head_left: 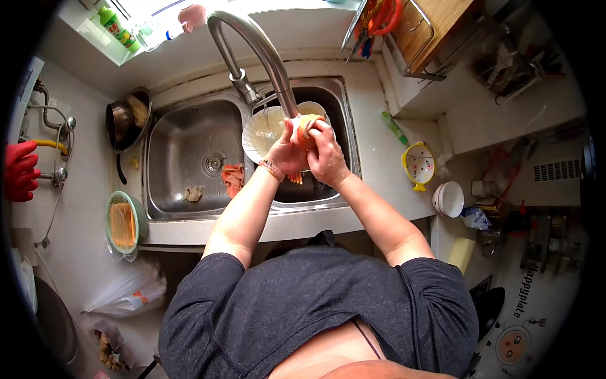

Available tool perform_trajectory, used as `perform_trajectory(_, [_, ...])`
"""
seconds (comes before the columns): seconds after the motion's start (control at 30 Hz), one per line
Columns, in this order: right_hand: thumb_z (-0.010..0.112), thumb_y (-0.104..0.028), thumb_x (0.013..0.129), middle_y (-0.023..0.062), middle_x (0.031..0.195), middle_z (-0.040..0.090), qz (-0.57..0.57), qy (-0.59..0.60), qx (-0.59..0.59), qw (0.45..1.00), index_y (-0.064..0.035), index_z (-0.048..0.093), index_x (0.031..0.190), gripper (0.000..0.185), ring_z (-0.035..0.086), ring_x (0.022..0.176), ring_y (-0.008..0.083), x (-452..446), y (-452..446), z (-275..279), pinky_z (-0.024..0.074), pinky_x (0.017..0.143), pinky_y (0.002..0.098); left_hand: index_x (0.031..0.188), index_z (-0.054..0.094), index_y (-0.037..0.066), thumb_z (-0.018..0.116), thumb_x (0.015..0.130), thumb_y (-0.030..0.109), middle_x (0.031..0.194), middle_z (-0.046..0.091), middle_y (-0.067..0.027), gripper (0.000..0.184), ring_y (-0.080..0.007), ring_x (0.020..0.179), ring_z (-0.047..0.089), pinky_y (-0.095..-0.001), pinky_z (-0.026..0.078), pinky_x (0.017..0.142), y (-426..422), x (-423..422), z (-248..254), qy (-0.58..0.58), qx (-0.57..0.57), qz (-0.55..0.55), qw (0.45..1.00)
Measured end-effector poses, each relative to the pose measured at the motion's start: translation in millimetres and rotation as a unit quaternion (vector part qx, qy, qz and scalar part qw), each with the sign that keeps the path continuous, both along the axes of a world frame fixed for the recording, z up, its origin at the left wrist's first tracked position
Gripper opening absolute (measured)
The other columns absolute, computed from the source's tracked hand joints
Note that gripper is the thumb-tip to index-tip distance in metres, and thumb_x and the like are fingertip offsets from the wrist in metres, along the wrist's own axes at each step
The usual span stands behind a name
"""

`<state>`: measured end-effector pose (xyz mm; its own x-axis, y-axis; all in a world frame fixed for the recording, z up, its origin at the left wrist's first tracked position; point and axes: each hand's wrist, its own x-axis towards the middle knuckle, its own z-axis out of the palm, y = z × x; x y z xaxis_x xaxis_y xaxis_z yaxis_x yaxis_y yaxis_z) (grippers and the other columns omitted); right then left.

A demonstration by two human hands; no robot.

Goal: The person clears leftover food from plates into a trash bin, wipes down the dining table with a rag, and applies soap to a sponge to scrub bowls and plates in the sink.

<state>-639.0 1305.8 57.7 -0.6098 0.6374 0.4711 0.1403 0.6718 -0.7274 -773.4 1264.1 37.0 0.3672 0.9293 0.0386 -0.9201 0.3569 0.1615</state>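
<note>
Orange cloth-like bundle (pixel 308 131) is pinched in our left hand (pixel 288 151) and our right hand (pixel 327 155) beside the faucet (pixel 278 63) spout, over the right basin (pixel 315 194).

The person wears a short-sleeved charcoal-grey top of soft, faintly mottled fabric (pixel 303 297), with paler flecks through the dark cloth. Its two short, loose sleeves, the left (pixel 205 284) and the right (pixel 435 278), are the same grey and end in plain hems on the upper arms. Creases run across the chest and gather near both sleeves. A narrow black cord-like line (pixel 413 303) runs down beside the right sleeve. At the neck opening lies a thin dark strap (pixel 367 336). A slim pinkish bracelet, apparently beaded (pixel 271 169), circles the left wrist.
</note>
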Motion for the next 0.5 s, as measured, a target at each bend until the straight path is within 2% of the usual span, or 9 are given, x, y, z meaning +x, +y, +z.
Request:
perform_trajectory(0.07, [0.056, 0.004, 0.072, 0.0189, 0.121, 0.051, 0.036, -0.064, 0.149, 0.986, 0.0002, 0.057, 0.107, 0.035, 0.05, 0.115, 0.0371, 7.6, 0.9, 5.4, 0.0409, 0.1, 0.0427, 0.131, 0.046, 0.008, 0.061, 0.082, 0.052, 0.128, 0.052, -0.0112, 0.068, -0.0262, 0.12, 0.048, -0.0442, 0.034, 0.106, 4.7, -6.5, -8.3, 0.102, -0.014, 0.039, 0.994])
perform_trajectory(0.1, [0.056, 0.005, 0.072, 0.0187, 0.118, 0.055, 0.076, -0.063, 0.133, 0.986, 0.0004, 0.061, 0.102, 0.031, 0.052, 0.113, 0.0361, 10.5, 3.3, 12.8, 0.0429, 0.098, 0.0417, 0.128, 0.048, 0.006, 0.068, 0.085, 0.031, 0.121, 0.055, -0.0121, 0.053, -0.0261, 0.117, 0.051, -0.044, 0.038, 0.104, 5.0, -11.8, -9.4, 0.101, -0.028, 0.049, 0.993])
perform_trajectory(0.13, [0.058, 0.005, 0.071, 0.0165, 0.116, 0.057, 0.133, -0.069, 0.138, 0.979, -0.0011, 0.062, 0.101, 0.032, 0.054, 0.111, 0.0352, 16.3, 13.8, 14.4, 0.045, 0.095, 0.0426, 0.121, 0.052, 0.005, 0.068, 0.085, 0.017, 0.108, 0.059, -0.0086, 0.041, -0.0209, 0.1, 0.059, -0.0372, 0.048, 0.092, 2.1, -15.6, -10.3, 0.142, -0.08, 0.076, 0.984])
perform_trajectory(0.2, [0.058, 0.004, 0.07, 0.0136, 0.115, 0.059, 0.118, -0.113, 0.101, 0.981, -0.0032, 0.061, 0.104, 0.035, 0.056, 0.108, 0.034, 24.2, 26.6, 21.9, 0.0457, 0.094, 0.0428, 0.108, 0.057, 0.006, 0.065, 0.084, 0.006, 0.09, 0.06, -0.0044, 0.025, -0.0128, 0.077, 0.059, -0.0255, 0.05, 0.068, 3.5, -30.7, -13.3, 0.193, -0.09, 0.06, 0.975])
perform_trajectory(0.23, [0.058, 0.006, 0.069, 0.0112, 0.118, 0.057, 0.074, -0.081, 0.173, 0.979, -0.0066, 0.059, 0.112, 0.045, 0.053, 0.113, 0.0324, 20.0, 33.8, 9.4, 0.0444, 0.095, 0.0421, 0.103, 0.057, 0.006, 0.064, 0.084, 0.004, 0.085, 0.059, -0.0029, 0.021, -0.0108, 0.072, 0.056, -0.0235, 0.046, 0.062, 1.4, -32.3, -16.2, 0.212, -0.091, 0.041, 0.972])
perform_trajectory(0.37, [0.056, -0.019, 0.079, 0.0064, 0.144, 0.035, 0.13, -0.254, 0.351, 0.892, -0.0229, 0.045, 0.135, 0.057, 0.038, 0.128, 0.0301, -9.9, 44.3, 12.8, 0.0368, 0.1, 0.0496, 0.087, 0.057, 0.009, 0.064, 0.081, -0.002, 0.07, 0.053, 0.0011, 0.014, -0.0059, 0.058, 0.048, -0.0193, 0.033, 0.048, -0.5, -34.9, -11.5, 0.258, -0.064, -0.088, 0.96])
perform_trajectory(0.4, [0.057, -0.018, 0.079, 0.0079, 0.141, 0.038, 0.176, -0.222, 0.308, 0.908, -0.0233, 0.044, 0.136, 0.058, 0.043, 0.124, 0.031, -18.1, 47.3, 10.3, 0.0424, 0.096, 0.0458, 0.085, 0.057, 0.009, 0.064, 0.08, -0.003, 0.068, 0.052, 0.0016, 0.015, -0.0055, 0.057, 0.047, -0.0193, 0.03, 0.047, -0.4, -36.9, -14.2, 0.261, -0.051, -0.132, 0.955])
perform_trajectory(0.47, [0.056, -0.017, 0.082, 0.0106, 0.128, 0.052, 0.216, -0.212, 0.173, 0.937, -0.0181, 0.051, 0.127, 0.046, 0.056, 0.11, 0.0308, -26.6, 48.5, 5.4, 0.0494, 0.085, 0.0406, 0.077, 0.056, 0.009, 0.067, 0.076, -0.002, 0.065, 0.049, 0.0021, 0.016, -0.0047, 0.053, 0.044, -0.0196, 0.027, 0.046, -1.5, -36.6, -9.4, 0.417, -0.094, -0.124, 0.895])
perform_trajectory(0.5, [0.056, -0.016, 0.082, 0.0118, 0.12, 0.057, 0.198, -0.279, 0.14, 0.929, -0.0159, 0.054, 0.122, 0.04, 0.059, 0.102, 0.0316, -31.1, 45.1, 7.2, 0.0504, 0.082, 0.0403, 0.075, 0.056, 0.009, 0.067, 0.074, -0.002, 0.065, 0.049, 0.0023, 0.016, -0.0044, 0.054, 0.043, -0.0194, 0.027, 0.046, -2.7, -35.3, 0.5, 0.478, -0.088, -0.119, 0.866])
